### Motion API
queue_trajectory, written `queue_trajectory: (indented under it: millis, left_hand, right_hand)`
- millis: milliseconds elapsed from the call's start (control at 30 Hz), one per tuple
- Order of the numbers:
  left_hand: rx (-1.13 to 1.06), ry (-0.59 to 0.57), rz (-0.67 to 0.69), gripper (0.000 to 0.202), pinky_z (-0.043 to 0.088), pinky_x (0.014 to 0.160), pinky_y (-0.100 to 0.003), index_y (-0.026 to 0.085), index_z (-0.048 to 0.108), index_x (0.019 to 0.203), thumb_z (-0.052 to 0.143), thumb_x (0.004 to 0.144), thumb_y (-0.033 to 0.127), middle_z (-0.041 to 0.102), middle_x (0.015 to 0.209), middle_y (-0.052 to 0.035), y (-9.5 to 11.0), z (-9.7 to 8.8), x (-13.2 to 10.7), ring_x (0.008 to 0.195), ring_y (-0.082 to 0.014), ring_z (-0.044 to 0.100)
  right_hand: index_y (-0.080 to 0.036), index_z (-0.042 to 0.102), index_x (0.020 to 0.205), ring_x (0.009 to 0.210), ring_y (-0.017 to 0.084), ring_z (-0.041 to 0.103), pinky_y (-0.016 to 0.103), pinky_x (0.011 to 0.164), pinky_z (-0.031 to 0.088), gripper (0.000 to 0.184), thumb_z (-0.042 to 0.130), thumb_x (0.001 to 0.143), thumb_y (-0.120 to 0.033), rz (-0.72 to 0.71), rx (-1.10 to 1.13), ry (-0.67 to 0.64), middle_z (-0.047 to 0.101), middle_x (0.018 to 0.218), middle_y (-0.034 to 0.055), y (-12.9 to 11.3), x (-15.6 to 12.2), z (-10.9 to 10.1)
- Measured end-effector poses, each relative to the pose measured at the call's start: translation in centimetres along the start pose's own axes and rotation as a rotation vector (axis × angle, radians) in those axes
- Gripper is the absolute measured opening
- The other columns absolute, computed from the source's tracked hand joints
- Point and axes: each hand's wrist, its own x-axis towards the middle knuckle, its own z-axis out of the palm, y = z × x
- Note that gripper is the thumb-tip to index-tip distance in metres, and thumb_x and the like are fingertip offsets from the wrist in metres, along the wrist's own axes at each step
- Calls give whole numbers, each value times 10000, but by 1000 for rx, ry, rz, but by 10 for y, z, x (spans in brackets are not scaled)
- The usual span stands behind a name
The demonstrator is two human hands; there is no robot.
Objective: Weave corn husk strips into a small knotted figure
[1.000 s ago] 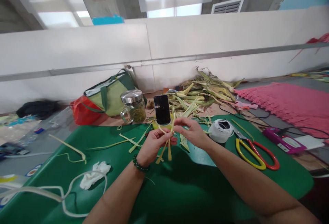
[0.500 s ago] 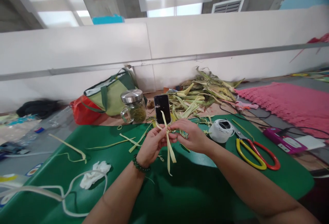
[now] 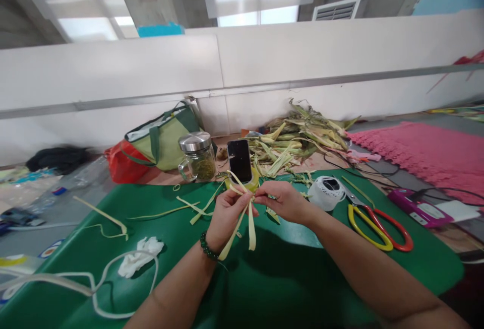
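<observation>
Pale corn husk strips (image 3: 252, 228) cross between my two hands above the green tabletop (image 3: 302, 283). My left hand (image 3: 230, 213), with a dark green bead bracelet at the wrist, pinches them where they meet. Fingertips of my right hand (image 3: 283, 199) press together on the strips from the right side. Two tails hang down below the fingers, and shorter ends point up toward a phone (image 3: 239, 160) propped upright just behind. The exact knot or crossing is partly hidden by my fingers.
Scissors (image 3: 372, 223) with yellow and red handles and a white string roll (image 3: 324, 193) lie at the right. A lidded glass mug (image 3: 198, 157) stands behind left. Piled husks (image 3: 302, 132) lie at the back. A white cable (image 3: 94, 288) and crumpled tissue (image 3: 139, 257) lie left.
My right hand's fingers have closed in from a looser curl to a pinch beside the left. The hanging strips have spread apart, one swinging left, and the upper end has tipped left and lower.
</observation>
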Motion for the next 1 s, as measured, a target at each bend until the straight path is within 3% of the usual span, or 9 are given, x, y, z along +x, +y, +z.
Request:
queue_trajectory:
  millis: [67, 167, 333, 467, 633, 767, 900, 1000]
  left_hand:
    - [15, -15, -12, 378, 458, 549, -232, 142, 616, 758, 728, 639, 482, 632, 515, -2, 0, 1, 0, 495, -124, 587]
    - [94, -90, -7, 384, 468, 597, -248, 126, 667, 742, 730, 632, 488, 650, 573, -29, -3, 1, 1, 570, -141, 598]
    - [152, -147, -14, 395, 446, 567, -241, 125, 656, 651, 731, 617, 511, 617, 555, -22, -8, 1, 3, 540, -121, 544]
    - [49, -153, -117, 393, 455, 575, -235, 115, 659, 640, 762, 585, 491, 582, 534, 0, -9, 0, 4, 526, -103, 535]
    - [51, -223, -156, 314, 488, 615, -251, 118, 683, 616, 769, 607, 420, 625, 568, -23, -1, -3, 3, 563, -125, 582]
    - [67, -223, -170, 280, 489, 595, -248, 124, 686, 618, 763, 629, 393, 642, 556, -31, 2, -6, 4, 555, -134, 598]
    - [-35, -164, -263, 371, 500, 612, -266, 118, 681, 688, 783, 577, 457, 655, 562, -32, -2, -8, 8, 545, -145, 623]
    - [-104, -185, -311, 437, 497, 616, -267, 118, 665, 721, 760, 579, 520, 669, 598, -48, -5, -8, 8, 571, -155, 642]
  right_hand:
    - [-177, 611, 814, 675, 128, 589, 237, 643, 470, 112, 552, 847, -266, 64, 60, 13, 641, 737, 25, -1, 0, -3]
    - [-168, 592, 963, 736, 142, 590, 264, 674, 492, 211, 574, 820, -322, 92, 166, 31, 629, 855, 48, -3, 0, -4]
    - [-173, 608, 757, 621, 123, 539, 246, 586, 455, 229, 500, 887, -328, 60, 128, 163, 570, 693, 23, -7, -1, 5]
    - [-176, 627, 756, 653, 131, 545, 255, 597, 448, 270, 458, 913, -318, -12, 99, 201, 570, 715, 36, -10, -3, 9]
    - [-166, 608, 663, 443, 81, 443, 208, 428, 367, 396, 467, 888, -459, 254, 357, 295, 494, 505, -19, -14, -5, 7]
    - [-155, 620, 637, 400, 69, 406, 203, 382, 334, 444, 540, 810, -556, 385, 482, 357, 482, 464, -21, -10, -5, 3]
    - [-150, 637, 679, 426, 76, 449, 205, 410, 379, 428, 586, 771, -565, 468, 606, 304, 523, 493, -14, -1, 0, 3]
    - [-156, 648, 763, 469, 85, 488, 211, 453, 417, 402, 578, 780, -551, 465, 654, 248, 558, 552, -9, 1, 3, 6]
